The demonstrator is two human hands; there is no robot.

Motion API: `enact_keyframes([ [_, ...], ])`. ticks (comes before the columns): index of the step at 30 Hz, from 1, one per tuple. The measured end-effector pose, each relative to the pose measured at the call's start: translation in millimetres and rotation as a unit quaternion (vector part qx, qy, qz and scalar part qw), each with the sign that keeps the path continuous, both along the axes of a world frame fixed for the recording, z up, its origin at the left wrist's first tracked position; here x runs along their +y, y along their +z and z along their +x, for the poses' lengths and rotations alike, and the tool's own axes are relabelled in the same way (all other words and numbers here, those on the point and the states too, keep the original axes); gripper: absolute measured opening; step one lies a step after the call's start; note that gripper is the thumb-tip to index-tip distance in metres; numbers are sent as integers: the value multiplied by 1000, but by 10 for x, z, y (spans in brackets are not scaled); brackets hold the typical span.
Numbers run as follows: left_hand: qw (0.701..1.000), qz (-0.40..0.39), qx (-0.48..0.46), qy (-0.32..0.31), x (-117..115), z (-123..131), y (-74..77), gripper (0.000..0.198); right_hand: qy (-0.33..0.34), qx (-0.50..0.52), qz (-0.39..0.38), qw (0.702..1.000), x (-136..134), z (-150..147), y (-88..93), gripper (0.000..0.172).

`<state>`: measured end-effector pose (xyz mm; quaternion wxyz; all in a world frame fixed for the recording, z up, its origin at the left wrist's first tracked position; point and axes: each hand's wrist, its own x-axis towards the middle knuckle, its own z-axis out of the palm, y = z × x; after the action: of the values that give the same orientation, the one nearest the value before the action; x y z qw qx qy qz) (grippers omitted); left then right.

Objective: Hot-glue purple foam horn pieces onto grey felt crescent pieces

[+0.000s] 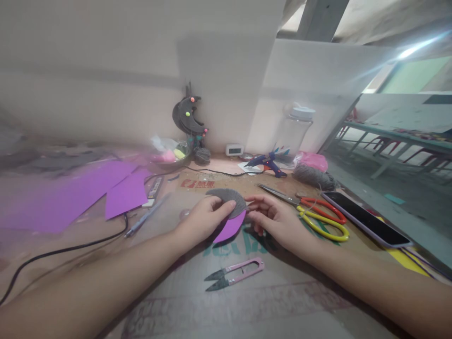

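Note:
My left hand pinches a crescent-shaped piece, thumb on top. Grey yarn covers the upper part of this crescent, while its lower part is bare purple sheet. At the crescent's right edge, where grey meets purple, my right hand has its fingers curled, index and thumb tips close to the edge. A thin grey strand runs from the yarn ball over the scissor handles towards this hand; its end at the fingertips is hard to see. Pink-handled thread snips lie in front of both hands.
Scissors with red and yellow handles and a phone lie at the right. Behind are a glue gun, a clear jar and a dark crescent ornament. Purple sheets, a pen and a black cable are left.

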<state>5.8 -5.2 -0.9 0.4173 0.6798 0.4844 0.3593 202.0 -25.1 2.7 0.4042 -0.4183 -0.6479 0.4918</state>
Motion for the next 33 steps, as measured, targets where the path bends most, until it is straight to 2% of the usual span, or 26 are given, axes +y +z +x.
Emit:
enact_keyframes([
  [4,1000,6,6,-1,2,-4,-4,45,-2,3,12,1000,-1,4,-10,29],
  [12,999,10,44,-9,-47,-11,20,48,-28,-98,57,993,25,50,-45,32],
  [17,998,17,53,-15,-71,1,62,46,-14,-182,109,977,16,29,59,21],
  [20,998,21,56,-23,-60,4,59,46,-7,-207,113,972,-5,10,108,18],
  [27,997,45,52,-30,-45,2,23,46,-7,-193,95,976,9,19,81,19],
  [33,996,52,40,-56,-57,17,40,33,-8,-159,78,984,20,27,75,23],
])
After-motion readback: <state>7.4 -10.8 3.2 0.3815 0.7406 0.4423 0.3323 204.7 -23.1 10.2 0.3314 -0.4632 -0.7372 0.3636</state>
